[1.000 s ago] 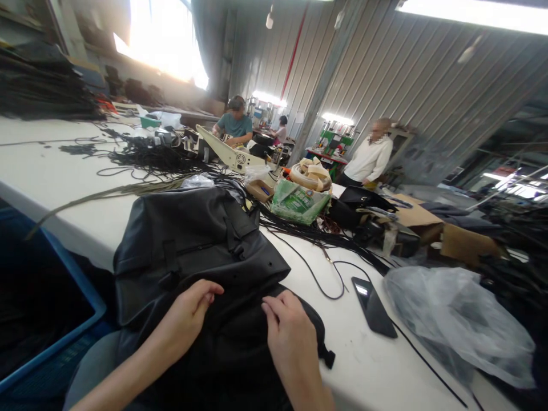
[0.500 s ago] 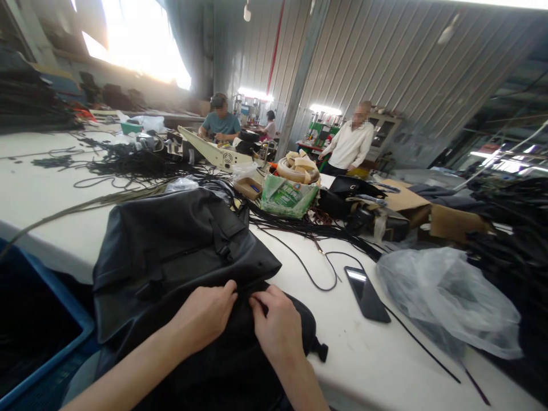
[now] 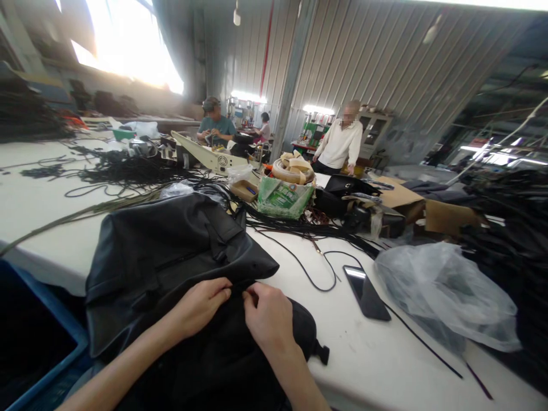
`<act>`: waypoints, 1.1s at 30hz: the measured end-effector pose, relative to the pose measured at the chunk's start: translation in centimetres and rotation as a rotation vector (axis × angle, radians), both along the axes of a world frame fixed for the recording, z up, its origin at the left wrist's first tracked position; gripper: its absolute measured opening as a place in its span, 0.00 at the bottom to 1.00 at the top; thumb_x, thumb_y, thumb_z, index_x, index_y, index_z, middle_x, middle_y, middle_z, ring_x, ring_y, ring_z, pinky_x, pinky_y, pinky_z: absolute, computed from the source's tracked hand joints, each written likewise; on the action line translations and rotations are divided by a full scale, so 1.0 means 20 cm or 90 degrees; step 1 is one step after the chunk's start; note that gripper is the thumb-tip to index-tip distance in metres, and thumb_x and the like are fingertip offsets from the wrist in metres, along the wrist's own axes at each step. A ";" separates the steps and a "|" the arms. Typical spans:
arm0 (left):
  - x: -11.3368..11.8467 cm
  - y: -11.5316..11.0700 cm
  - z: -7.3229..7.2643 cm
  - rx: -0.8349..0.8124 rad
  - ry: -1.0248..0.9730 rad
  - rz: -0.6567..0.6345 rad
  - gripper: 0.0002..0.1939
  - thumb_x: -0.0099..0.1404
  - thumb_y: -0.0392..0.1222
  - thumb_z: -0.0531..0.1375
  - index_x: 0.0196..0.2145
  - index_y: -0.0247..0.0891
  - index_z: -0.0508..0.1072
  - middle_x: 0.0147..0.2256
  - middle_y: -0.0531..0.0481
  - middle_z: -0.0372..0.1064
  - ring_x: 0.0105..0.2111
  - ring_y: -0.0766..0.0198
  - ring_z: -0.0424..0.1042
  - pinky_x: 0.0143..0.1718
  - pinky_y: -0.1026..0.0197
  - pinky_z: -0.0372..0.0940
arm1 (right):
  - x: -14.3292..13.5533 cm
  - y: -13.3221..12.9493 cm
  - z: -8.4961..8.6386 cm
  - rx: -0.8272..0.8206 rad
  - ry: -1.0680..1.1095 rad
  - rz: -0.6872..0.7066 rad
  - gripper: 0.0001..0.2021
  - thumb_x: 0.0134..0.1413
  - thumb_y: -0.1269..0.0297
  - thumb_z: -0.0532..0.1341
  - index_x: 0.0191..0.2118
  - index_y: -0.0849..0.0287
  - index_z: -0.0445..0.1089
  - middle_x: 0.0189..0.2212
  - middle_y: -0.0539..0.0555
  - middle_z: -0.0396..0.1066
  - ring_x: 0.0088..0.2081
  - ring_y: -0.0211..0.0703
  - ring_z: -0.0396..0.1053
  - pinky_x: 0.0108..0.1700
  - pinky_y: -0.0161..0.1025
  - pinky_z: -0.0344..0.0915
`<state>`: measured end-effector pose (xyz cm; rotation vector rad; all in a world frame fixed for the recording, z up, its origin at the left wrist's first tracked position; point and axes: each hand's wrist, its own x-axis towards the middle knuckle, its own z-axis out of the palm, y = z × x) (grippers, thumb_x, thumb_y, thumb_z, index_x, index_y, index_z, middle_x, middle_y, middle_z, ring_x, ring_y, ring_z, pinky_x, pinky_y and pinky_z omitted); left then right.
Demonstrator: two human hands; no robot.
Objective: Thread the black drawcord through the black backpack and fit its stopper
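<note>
A black bag (image 3: pixel 171 240) with straps and a buckle, like a backpack, lies across the near edge of the white table. My left hand (image 3: pixel 204 305) pinches the bag's dark material close to its middle. Just to the right, my right hand (image 3: pixel 269 314) is closed on the same part, thumb against fingers. A small gap separates the two sets of fingertips. Exactly which edge or strap they grip is too dark to make out. A black buckle (image 3: pixel 321 352) sticks out at the bag's right side.
Right of the bag lie a phone (image 3: pixel 366 292), a thin black cord and a clear plastic bag (image 3: pixel 449 291). Behind are tangled black cords (image 3: pixel 128 165), a green-white sack (image 3: pixel 285 197) and cardboard boxes. A blue crate (image 3: pixel 64 365) stands lower left. Several people are farther back.
Both hands have shifted slightly left and up along the bag, still pinching it. The view has turned a little. In the background, the seated person's hands have risen.
</note>
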<state>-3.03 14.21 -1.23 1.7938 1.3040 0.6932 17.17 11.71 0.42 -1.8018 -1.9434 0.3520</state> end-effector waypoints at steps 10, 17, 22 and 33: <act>0.00 -0.02 0.01 -0.005 -0.015 0.003 0.21 0.75 0.59 0.59 0.41 0.40 0.83 0.27 0.53 0.74 0.29 0.57 0.72 0.32 0.59 0.60 | -0.01 -0.01 -0.06 0.063 -0.002 0.032 0.10 0.65 0.70 0.68 0.32 0.52 0.81 0.33 0.53 0.82 0.35 0.49 0.79 0.36 0.42 0.57; 0.02 0.01 -0.06 0.023 -0.020 0.090 0.21 0.70 0.49 0.63 0.54 0.39 0.86 0.37 0.45 0.86 0.36 0.48 0.82 0.44 0.53 0.71 | 0.00 0.00 -0.10 0.045 0.033 -0.001 0.08 0.65 0.68 0.71 0.35 0.48 0.85 0.34 0.52 0.84 0.34 0.49 0.80 0.35 0.43 0.58; 0.07 0.02 -0.08 0.031 -0.052 0.099 0.16 0.69 0.48 0.64 0.49 0.48 0.89 0.50 0.47 0.87 0.51 0.43 0.84 0.58 0.50 0.71 | -0.01 0.00 -0.09 0.039 0.028 -0.013 0.07 0.65 0.67 0.72 0.35 0.47 0.85 0.34 0.52 0.84 0.34 0.50 0.80 0.35 0.42 0.58; 0.13 -0.06 0.03 0.039 -0.148 0.162 0.16 0.70 0.52 0.62 0.35 0.39 0.83 0.23 0.56 0.64 0.25 0.62 0.63 0.29 0.59 0.55 | 0.08 -0.01 0.02 0.150 0.136 0.090 0.08 0.72 0.67 0.66 0.48 0.54 0.85 0.45 0.57 0.83 0.46 0.53 0.77 0.50 0.45 0.69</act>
